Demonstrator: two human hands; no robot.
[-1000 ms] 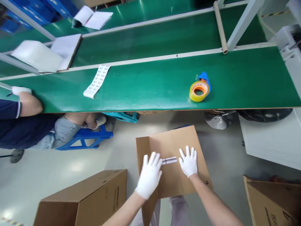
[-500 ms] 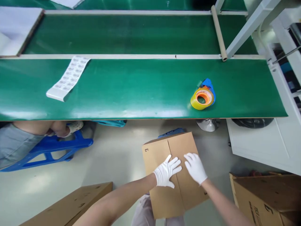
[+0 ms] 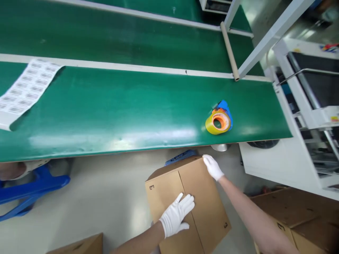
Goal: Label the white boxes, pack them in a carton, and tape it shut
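A closed brown cardboard box [image 3: 209, 211] stands below the table's front edge, its two top flaps meeting along a seam. My left hand [image 3: 177, 214], in a white glove, lies flat across that seam with the thumb spread. At the box's far right corner is my right hand [image 3: 212, 167], also gloved in white, its fingers bent over the edge and gripping it. On the green table beyond, a tape dispenser [image 3: 219, 119] with a blue frame carries a roll of yellow tape.
A strip of printed labels [image 3: 31, 86] lies on the green table [image 3: 127, 109] at left. A cardboard tube [image 3: 230, 51] leans by a white post. Other boxes [image 3: 79, 245] stand at lower left and lower right [image 3: 291, 208]. A blue stool [image 3: 34, 187] with a person's foot is at left.
My right hand has moved from the top of the box to its far right corner. The left hand stays flat on the flaps. The view has turned and shifted right.
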